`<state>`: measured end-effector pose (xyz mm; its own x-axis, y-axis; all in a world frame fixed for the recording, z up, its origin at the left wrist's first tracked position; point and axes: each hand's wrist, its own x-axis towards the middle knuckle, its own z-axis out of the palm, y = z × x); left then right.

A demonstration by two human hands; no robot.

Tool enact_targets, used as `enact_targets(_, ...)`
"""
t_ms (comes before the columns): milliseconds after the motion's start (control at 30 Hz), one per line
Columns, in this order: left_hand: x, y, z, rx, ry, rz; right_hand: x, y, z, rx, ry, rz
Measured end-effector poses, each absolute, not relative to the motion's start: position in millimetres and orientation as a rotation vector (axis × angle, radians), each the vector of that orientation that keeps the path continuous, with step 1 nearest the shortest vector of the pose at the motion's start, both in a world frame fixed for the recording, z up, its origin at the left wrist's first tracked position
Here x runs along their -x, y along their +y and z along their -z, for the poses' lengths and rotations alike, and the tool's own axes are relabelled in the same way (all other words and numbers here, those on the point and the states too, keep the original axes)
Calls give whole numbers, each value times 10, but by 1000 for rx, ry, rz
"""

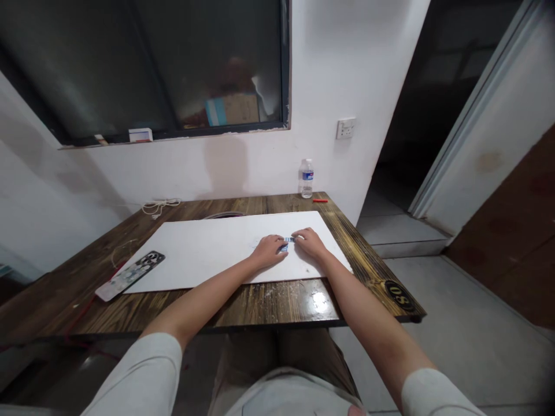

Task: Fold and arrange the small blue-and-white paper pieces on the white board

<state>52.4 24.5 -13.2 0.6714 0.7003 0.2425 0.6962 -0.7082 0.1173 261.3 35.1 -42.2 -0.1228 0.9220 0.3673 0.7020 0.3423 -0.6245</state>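
Note:
Both my hands rest close together on a large white sheet point(208, 251) that lies on the wooden table point(260, 303). My left hand point(269, 252) and my right hand point(309, 241) have their fingers curled and pinch a small blue and white object point(288, 241) between them. The object is too small to name. It sits low, at the sheet's surface.
A phone point(130, 275) in a patterned case lies at the sheet's left corner. A water bottle point(306, 178) stands at the back by the wall, a red pen point(320, 200) beside it. White cable point(160, 205) lies at the back left. An open doorway is to the right.

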Motion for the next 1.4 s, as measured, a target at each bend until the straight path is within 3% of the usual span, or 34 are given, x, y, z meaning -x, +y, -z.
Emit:
enact_targets(100,-360,59,85,-2896,1147,-452,-2598,335,410,1389,-2047,-338)
enact_targets(300,42,-158,58,-2800,1492,-458,-2592,284,368,1289,-2177,-330)
enact_targets(533,232,141,84,-2441,1838,-482,-2553,211,335,1206,-2347,-379)
enact_targets(800,-370,381,104,-2377,1600,-402,-2588,325,435,1208,-2112,-345)
enact_targets(1067,-542,147,175,-2757,840,-412,-2729,461,481,1199,-1746,-248)
enact_targets(1400,263,-195,68,-2812,1158,-345,-2631,397,430,1209,-1777,-277)
